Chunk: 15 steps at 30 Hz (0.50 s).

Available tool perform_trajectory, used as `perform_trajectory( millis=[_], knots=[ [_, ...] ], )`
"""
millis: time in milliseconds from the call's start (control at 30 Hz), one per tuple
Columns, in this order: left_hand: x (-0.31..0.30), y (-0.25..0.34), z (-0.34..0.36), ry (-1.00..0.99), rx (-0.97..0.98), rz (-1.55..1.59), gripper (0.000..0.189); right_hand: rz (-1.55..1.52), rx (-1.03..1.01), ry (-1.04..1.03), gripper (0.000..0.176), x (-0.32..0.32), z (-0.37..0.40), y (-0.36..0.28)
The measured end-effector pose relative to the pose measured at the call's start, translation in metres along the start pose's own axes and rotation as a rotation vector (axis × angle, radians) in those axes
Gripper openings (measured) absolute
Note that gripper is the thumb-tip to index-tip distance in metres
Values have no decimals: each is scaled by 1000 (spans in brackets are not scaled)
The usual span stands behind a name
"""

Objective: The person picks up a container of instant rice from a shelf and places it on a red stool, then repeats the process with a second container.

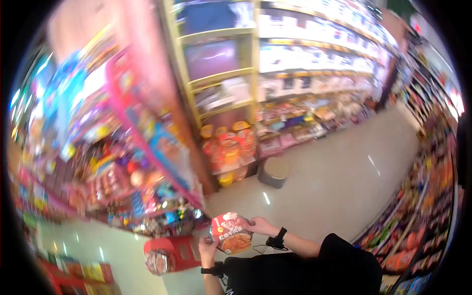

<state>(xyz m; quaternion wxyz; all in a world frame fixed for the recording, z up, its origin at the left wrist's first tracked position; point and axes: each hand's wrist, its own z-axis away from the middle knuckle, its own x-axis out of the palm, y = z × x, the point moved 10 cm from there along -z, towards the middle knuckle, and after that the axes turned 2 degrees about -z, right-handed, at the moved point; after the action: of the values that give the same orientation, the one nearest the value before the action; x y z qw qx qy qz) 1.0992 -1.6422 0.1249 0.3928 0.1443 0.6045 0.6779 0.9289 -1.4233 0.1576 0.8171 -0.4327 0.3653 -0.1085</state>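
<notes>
Fingers (210, 241) of the left hand (207, 247) and the right hand (260, 225) grasp opposite sides of a red tub (231, 233), its printed top showing a picture of food and white lettering. It is held in front of a black shirt (300, 273), near a red stool (184, 251) with a second package (158, 262) on it, too blurred to read. A grey stool (274, 171) stands farther off on the floor (339, 172), beside stocked shelves (314, 83). A black band (279, 239) circles each wrist.
</notes>
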Motion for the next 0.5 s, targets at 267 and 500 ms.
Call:
perform_trajectory(
  millis=[267,500],
  knots=[
    [257,88,35,-465,61,-165,36,-433,159,395,30,-167,117,170],
    [471,150,55,-766,317,-463,43,-628,344,641,29,-270,184,299]
  ],
)
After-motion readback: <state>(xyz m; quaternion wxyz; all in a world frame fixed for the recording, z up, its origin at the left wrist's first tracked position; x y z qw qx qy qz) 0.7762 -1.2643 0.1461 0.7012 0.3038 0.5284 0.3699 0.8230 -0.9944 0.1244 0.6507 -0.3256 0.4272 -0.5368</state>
